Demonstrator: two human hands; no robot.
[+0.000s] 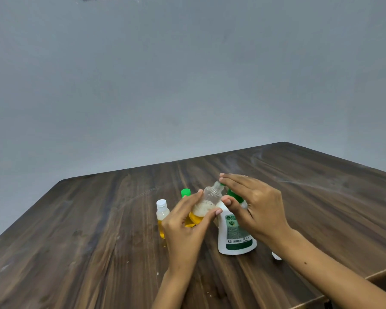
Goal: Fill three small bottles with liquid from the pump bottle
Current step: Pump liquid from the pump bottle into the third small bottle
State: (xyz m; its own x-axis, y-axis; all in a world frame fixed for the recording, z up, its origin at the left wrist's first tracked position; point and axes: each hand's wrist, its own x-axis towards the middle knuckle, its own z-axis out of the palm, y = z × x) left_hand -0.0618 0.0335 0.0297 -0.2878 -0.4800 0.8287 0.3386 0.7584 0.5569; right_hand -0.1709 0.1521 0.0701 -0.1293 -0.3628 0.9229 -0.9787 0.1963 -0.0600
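In the head view, your left hand (185, 228) sits just below the centre of the frame, its fingers and thumb curled round a small clear bottle (206, 202) that you hold tilted, neck leaning toward the upper right. The lower part of that bottle holds yellow liquid topped with a band of white foam; the upper part is clear and its mouth is uncapped, touching the green nozzle of the pump bottle (234, 233).

Your right hand (254, 206) lies flat over the pump head at centre right, fingers straight and stretched toward the left, thumb hanging below beside the bottle's shoulder. It presses rather than grasps; the pump head itself is mostly hidden under your palm, with only green edges showing. The pump bottle is white with a green label and stands upright on the dark wooden table (98, 219).

To the left of your left hand stands a small bottle with a white cap (162, 216), upright and holding yellow liquid. Just behind your left fingers a green cap (185, 192) shows; what it sits on is hidden. At lower right, beside your right wrist, a small white object (276, 256) peeks out, too hidden to identify.

A plain grey wall (187, 74) fills the upper half of the frame.
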